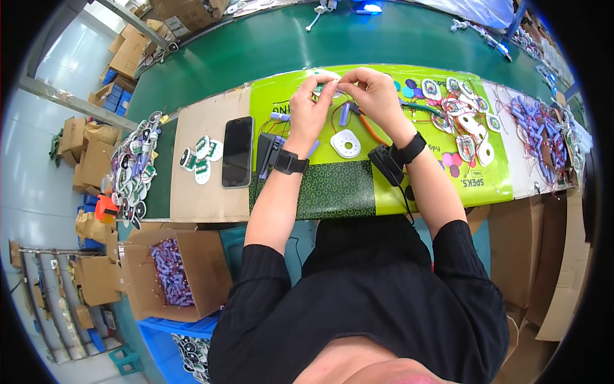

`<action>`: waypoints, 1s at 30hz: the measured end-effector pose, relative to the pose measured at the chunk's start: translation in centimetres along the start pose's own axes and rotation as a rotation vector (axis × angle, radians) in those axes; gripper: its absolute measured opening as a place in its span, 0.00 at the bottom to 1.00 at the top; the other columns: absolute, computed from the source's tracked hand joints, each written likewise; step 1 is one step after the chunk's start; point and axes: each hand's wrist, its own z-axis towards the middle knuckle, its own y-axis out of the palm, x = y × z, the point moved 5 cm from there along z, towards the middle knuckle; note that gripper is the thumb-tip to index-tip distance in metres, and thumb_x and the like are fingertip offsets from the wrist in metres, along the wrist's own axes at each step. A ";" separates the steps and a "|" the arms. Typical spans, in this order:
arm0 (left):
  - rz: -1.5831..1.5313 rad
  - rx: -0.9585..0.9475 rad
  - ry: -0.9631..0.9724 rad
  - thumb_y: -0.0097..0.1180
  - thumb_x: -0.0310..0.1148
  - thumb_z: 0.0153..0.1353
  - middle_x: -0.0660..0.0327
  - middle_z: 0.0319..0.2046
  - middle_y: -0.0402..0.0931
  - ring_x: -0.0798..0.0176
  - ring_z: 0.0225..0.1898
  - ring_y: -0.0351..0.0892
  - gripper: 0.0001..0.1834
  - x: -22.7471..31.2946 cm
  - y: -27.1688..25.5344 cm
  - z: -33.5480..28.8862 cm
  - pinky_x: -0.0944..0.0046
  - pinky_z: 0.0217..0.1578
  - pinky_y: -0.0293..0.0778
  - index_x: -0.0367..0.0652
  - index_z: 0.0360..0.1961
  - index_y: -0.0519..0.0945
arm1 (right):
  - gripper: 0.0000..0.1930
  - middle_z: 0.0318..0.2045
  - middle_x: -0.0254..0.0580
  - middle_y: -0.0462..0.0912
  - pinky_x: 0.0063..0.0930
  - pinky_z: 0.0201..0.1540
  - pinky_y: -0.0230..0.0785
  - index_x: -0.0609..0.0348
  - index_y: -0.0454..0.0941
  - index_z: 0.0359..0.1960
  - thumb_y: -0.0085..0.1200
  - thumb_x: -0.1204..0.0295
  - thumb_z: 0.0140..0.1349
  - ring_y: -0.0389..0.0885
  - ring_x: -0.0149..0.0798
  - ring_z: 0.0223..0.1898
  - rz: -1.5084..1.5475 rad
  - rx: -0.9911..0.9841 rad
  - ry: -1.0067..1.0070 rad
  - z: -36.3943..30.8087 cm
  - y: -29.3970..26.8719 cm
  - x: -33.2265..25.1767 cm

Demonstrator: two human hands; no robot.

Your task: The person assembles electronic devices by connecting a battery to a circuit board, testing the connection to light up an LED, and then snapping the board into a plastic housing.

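Note:
My left hand and my right hand meet at the far side of the green printed sheet, fingertips pinched close together. A white rounded part with a green circuit board shows partly behind my left fingers, which close on it. What my right fingertips pinch is too small to make out. Below the hands lie a purple cylindrical battery with thin red wire and orange-handled pliers. A white plate with a central hole lies nearer me. More purple batteries lie beside my left wrist.
A black phone and several white parts with boards lie left. White plates and a battery pile spread right. A carton of batteries stands below the table's left edge. A green surface runs behind.

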 end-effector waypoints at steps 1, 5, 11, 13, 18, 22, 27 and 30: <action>-0.001 -0.002 -0.012 0.55 0.32 0.59 0.61 0.28 0.79 0.71 0.23 0.75 0.08 -0.1 -0.1 0.0 0.71 0.26 0.70 0.40 0.36 0.79 | 0.04 0.19 0.35 0.78 0.21 0.23 0.62 0.62 0.80 0.28 0.59 0.75 0.51 0.70 0.26 0.20 -0.023 -0.008 -0.034 0.0 0.1 -0.2; 0.022 0.010 0.019 0.55 0.31 0.59 0.62 0.28 0.78 0.72 0.23 0.75 0.07 -0.3 -0.3 0.1 0.72 0.25 0.70 0.40 0.35 0.79 | 0.04 0.23 0.38 0.78 0.24 0.26 0.64 0.62 0.79 0.28 0.58 0.75 0.52 0.73 0.33 0.22 -0.019 0.021 -0.122 0.0 0.3 -0.2; -0.200 0.043 -0.022 0.54 0.27 0.59 0.60 0.31 0.76 0.71 0.26 0.76 0.17 0.5 0.1 -0.2 0.72 0.27 0.72 0.41 0.51 0.70 | 0.03 0.26 0.40 0.77 0.25 0.29 0.65 0.62 0.77 0.30 0.56 0.77 0.53 0.75 0.35 0.26 0.013 0.071 -0.172 0.0 0.0 0.3; -0.177 -0.035 -0.082 0.53 0.26 0.59 0.59 0.32 0.76 0.70 0.28 0.77 0.21 -0.5 0.4 -0.1 0.70 0.29 0.74 0.38 0.53 0.65 | 0.03 0.25 0.39 0.77 0.25 0.28 0.65 0.62 0.76 0.29 0.55 0.78 0.53 0.75 0.35 0.25 -0.013 0.046 -0.139 0.0 0.0 -0.1; -0.122 -0.085 -0.056 0.53 0.27 0.60 0.59 0.31 0.76 0.68 0.28 0.78 0.17 -1.8 0.5 0.0 0.69 0.29 0.73 0.36 0.49 0.66 | 0.02 0.25 0.40 0.76 0.28 0.27 0.66 0.60 0.76 0.28 0.55 0.78 0.52 0.75 0.39 0.24 -0.081 0.060 -0.150 -0.3 -0.1 -0.6; -0.115 -0.109 -0.036 0.49 0.31 0.64 0.65 0.32 0.74 0.76 0.27 0.73 0.11 -1.5 0.8 0.0 0.77 0.22 0.64 0.40 0.45 0.67 | 0.02 0.26 0.40 0.76 0.30 0.27 0.67 0.58 0.76 0.28 0.54 0.75 0.53 0.76 0.43 0.24 -0.141 0.093 -0.196 -0.4 -0.3 -1.0; 0.041 -0.108 -0.013 0.48 0.35 0.65 0.66 0.28 0.73 0.76 0.25 0.71 0.10 -1.5 0.6 0.0 0.74 0.24 0.65 0.40 0.42 0.68 | 0.01 0.27 0.39 0.78 0.31 0.27 0.69 0.56 0.77 0.27 0.55 0.74 0.53 0.77 0.44 0.25 -0.193 0.097 -0.199 -0.6 0.1 -1.0; 0.159 -0.080 0.028 0.47 0.36 0.65 0.63 0.26 0.73 0.73 0.25 0.71 0.12 -2.1 0.3 -0.1 0.71 0.24 0.66 0.38 0.41 0.68 | 0.01 0.27 0.39 0.78 0.31 0.27 0.69 0.55 0.77 0.27 0.55 0.74 0.52 0.78 0.44 0.25 -0.217 0.111 -0.209 -0.8 0.6 -0.9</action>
